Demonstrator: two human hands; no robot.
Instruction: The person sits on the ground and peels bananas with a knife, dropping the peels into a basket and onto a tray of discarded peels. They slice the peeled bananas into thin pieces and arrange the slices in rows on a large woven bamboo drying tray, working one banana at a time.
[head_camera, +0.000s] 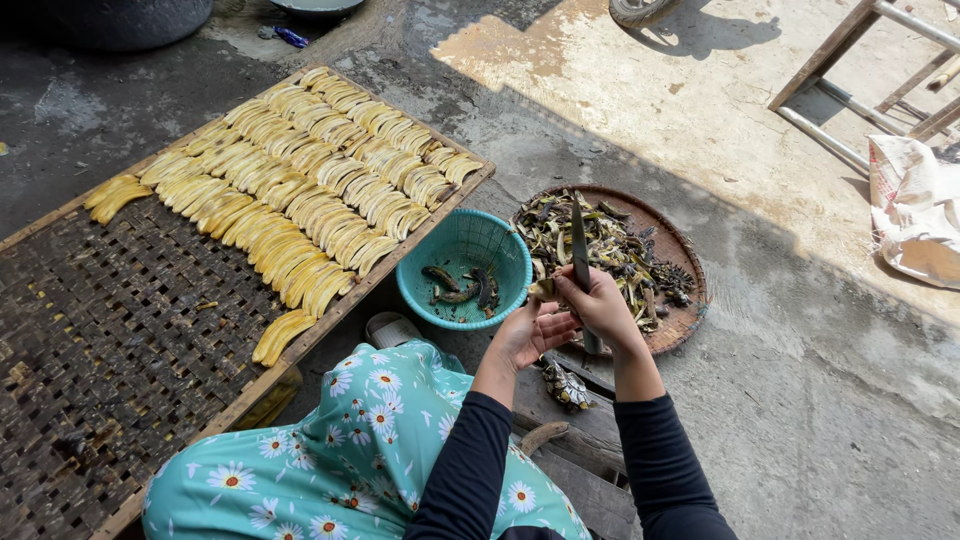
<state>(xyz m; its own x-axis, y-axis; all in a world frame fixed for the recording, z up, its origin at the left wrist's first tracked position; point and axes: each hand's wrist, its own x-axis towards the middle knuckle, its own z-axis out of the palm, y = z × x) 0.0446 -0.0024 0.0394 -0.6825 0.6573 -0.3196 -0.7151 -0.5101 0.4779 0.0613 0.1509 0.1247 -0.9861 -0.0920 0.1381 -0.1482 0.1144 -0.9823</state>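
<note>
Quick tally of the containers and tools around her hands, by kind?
Teal plastic basket: 1
Round woven tray of peels: 1
Woven drying rack of peeled bananas: 1
Knife, in the right hand: 1
Total: 4

Hard daylight falls from the upper right, bleaching the concrete ground (640, 90) there almost to glare, while a broad shadow with a sharp diagonal edge covers the lower and left parts of the view. In that shade the light is soft and even, so the peeled banana slices (300, 190) on the woven drying rack (90, 350), the teal basket (465, 268) and the round tray of peels (680, 320) read clearly with full colour. Focus is crisp throughout with no motion blur, though the wide lens bends straight lines slightly toward the edges, and the white sack (915, 205) at right is nearly blown out.
</note>
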